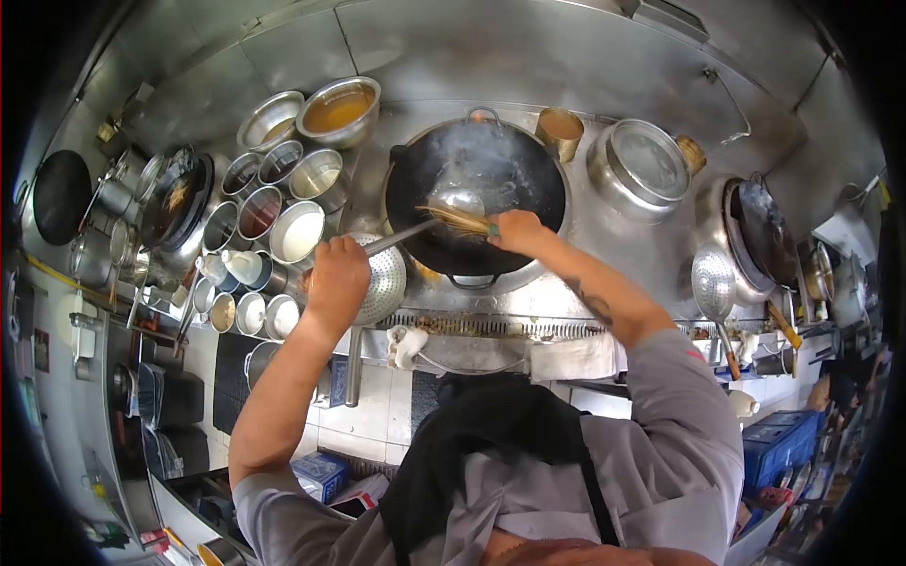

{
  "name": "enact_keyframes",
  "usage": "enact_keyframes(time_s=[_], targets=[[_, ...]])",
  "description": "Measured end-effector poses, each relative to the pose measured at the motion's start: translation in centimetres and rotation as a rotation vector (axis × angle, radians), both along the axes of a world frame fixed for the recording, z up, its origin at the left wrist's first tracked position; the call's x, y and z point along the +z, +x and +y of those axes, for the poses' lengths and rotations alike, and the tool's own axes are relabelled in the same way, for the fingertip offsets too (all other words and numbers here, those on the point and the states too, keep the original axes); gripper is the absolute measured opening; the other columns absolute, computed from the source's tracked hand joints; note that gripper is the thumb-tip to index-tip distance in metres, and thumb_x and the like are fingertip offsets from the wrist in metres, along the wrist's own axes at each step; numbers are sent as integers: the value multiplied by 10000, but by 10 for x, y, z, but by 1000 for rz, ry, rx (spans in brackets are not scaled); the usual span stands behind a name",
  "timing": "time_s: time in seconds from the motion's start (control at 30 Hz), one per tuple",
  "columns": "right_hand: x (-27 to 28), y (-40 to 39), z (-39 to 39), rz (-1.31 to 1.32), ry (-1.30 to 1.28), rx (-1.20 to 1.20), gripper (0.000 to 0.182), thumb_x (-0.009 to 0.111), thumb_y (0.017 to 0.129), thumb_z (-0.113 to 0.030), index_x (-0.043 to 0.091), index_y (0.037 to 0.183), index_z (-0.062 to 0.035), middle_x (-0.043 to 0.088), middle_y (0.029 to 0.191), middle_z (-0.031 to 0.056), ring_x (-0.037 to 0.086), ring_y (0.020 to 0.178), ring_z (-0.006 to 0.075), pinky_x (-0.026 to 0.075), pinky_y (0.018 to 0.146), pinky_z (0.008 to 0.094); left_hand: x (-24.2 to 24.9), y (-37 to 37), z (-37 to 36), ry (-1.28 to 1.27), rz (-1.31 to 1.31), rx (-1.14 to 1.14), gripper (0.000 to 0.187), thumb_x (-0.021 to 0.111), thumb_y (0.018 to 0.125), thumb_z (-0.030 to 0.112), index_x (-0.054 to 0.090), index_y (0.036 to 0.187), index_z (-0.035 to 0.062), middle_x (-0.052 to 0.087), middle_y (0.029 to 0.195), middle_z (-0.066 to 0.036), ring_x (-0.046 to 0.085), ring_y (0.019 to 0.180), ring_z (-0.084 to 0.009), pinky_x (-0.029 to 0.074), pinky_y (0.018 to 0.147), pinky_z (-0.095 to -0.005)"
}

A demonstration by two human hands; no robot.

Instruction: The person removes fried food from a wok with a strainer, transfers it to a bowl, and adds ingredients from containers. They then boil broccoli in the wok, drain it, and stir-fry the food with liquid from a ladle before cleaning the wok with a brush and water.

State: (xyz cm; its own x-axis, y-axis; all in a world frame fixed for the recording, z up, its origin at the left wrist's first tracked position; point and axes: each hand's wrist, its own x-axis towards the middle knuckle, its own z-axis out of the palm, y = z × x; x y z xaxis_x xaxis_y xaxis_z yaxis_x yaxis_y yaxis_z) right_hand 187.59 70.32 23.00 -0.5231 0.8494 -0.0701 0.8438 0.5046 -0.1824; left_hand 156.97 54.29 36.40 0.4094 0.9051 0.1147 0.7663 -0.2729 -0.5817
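My left hand [337,274] is closed round the handle of a long metal ladle [401,237], whose bowl reaches over the wok. In my right hand [517,232] is a bamboo wok brush [455,219], its bristles against the ladle close to the bowl. Below them sits a black wok [425,165] on the burner, wet inside with some steam rising from it. A perforated strainer [385,288] rests just right of my left hand, its handle pointing toward me.
Metal seasoning pots [297,232] crowd the left, with a bowl of yellow-brown liquid [340,111] behind them. A tin can [560,132] and a lidded pot [649,162] stand right of the wok. Another strainer [713,283] lies farther right. A folded cloth [573,357] hangs at the front edge.
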Motion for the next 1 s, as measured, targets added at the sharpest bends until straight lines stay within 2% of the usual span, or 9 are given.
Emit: enact_keyframes(time_s=[0.1, 0.2, 0.27, 0.3, 0.37, 0.6, 0.8, 0.87, 1.0], targets=[[25, 24, 34, 2, -76, -142, 344, 666, 758, -349, 675, 1025, -133, 682, 905, 162, 655, 898, 331, 518, 801, 424, -25, -19, -7, 17, -25, 7, 110, 582, 778, 125, 632, 836, 46, 596, 837, -82, 594, 859, -234, 466, 603, -324], [44, 26, 51, 71, 44, -227, 380, 671, 749, -359, 664, 1054, -132, 679, 902, 156, 652, 894, 326, 516, 797, 430, -88, -65, -15, -68, -297, -38, 148, 580, 859, 189, 624, 825, 52, 595, 753, -63, 594, 736, -186, 441, 554, -317], [42, 26, 52, 152, 128, -263, 388, 674, 743, -351, 662, 1068, -140, 678, 903, 152, 651, 891, 322, 514, 791, 434, -129, -88, -22, -591, -1063, 233, 225, 587, 908, 275, 608, 821, 68, 559, 642, -17, 533, 564, -112, 407, 473, -268], [38, 23, 56, 112, 115, -194, 393, 678, 736, -346, 664, 1068, -136, 680, 889, 150, 654, 880, 327, 519, 788, 427, -130, -76, -33, -591, -1061, 226, 225, 587, 908, 275, 608, 821, 68, 559, 642, -17, 533, 564, -112, 407, 473, -268], [28, 19, 57, -9, 75, -79, 358, 684, 715, -323, 688, 998, -104, 682, 876, 162, 659, 857, 333, 525, 771, 420, -125, -40, -56, -879, -1811, 780, 233, 617, 897, 296, 591, 807, 83, 495, 574, 29, 437, 459, -61, 353, 406, -228], [79, 83, 29, -264, -225, -128, 372, 689, 678, -340, 710, 929, -67, 684, 897, 172, 662, 840, 326, 522, 746, 409, -177, -14, -74, -797, -1845, 542, 193, 657, 872, 250, 592, 840, 71, 482, 595, 43, 413, 453, -43, 326, 383, -218], [106, 202, -49, 170, 80, -333, 486, 708, 716, -377, 666, 1089, -69, 670, 760, 161, 661, 713, 288, 510, 664, 390, -159, 49, -72, -534, -1775, 87, 247, 630, 866, 117, 563, 1063, -16, 485, 670, 24, 411, 617, -54, 376, 551, -220], [113, 228, -84, 412, 85, -688, 519, 706, 764, -381, 632, 1161, -55, 626, 637, 121, 623, 557, 213, 493, 560, 343, -132, 93, -70, -639, -1813, -8, 332, 622, 867, 110, 527, 1155, -26, 511, 706, 2, 434, 641, -61, 397, 572, -230], [115, 255, -140, 528, -67, -1041, 505, 690, 766, -427, 648, 1122, -71, 664, 762, 196, 664, 773, 337, 505, 721, 390, -165, 165, -59, -874, -1798, 36, 290, 611, 870, 87, 523, 1131, -2, 474, 696, 38, 406, 606, -35, 354, 523, -209]])
